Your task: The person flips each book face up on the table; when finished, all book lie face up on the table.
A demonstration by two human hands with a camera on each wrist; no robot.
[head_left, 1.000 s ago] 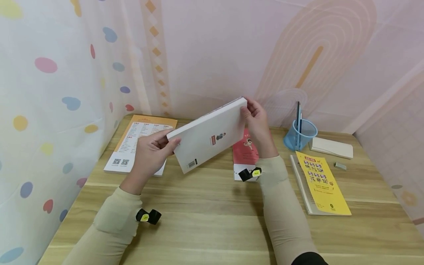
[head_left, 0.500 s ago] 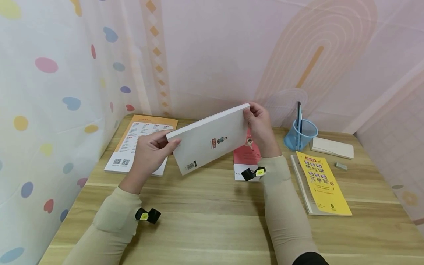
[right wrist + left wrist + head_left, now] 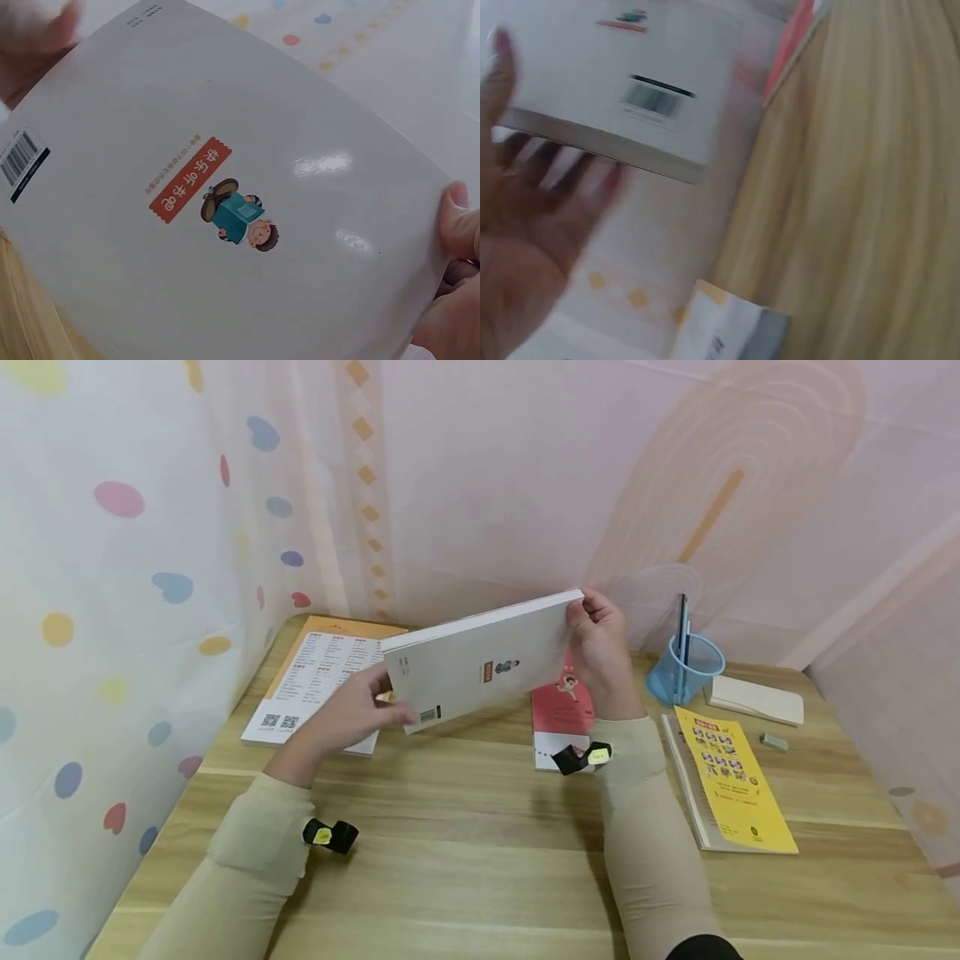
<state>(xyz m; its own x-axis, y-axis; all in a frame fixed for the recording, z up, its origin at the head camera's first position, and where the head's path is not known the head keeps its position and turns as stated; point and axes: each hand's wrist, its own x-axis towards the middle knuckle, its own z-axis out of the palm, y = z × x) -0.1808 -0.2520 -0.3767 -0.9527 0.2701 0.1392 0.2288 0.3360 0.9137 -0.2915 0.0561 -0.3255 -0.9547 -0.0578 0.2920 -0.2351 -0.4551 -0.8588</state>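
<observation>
A white-backed book [image 3: 472,664] is tilted in the air above the desk, its back cover with a barcode and small printed figure facing me. My right hand [image 3: 603,647] pinches its right end, thumb on the cover and fingers behind. At the other end, my left hand [image 3: 348,710] is by the barcode corner with its thumb and fingers spread apart. In the left wrist view this hand [image 3: 532,225] is blurred, its fingers loosely extended along the book's edge; whether they touch it is unclear. A red-and-white book [image 3: 558,714] lies partly hidden behind the right wrist.
An orange-and-white book [image 3: 300,685] lies at the back left of the wooden desk [image 3: 465,852]. At right are a yellow-covered book [image 3: 738,785], a blue pen cup [image 3: 682,668] with pens, a white notepad [image 3: 753,697] and a small grey-green block [image 3: 774,742].
My left hand has loosened from the book's left end, thumb and fingers parting. The book's left end has risen a little, and the right hand has shifted slightly right with it.
</observation>
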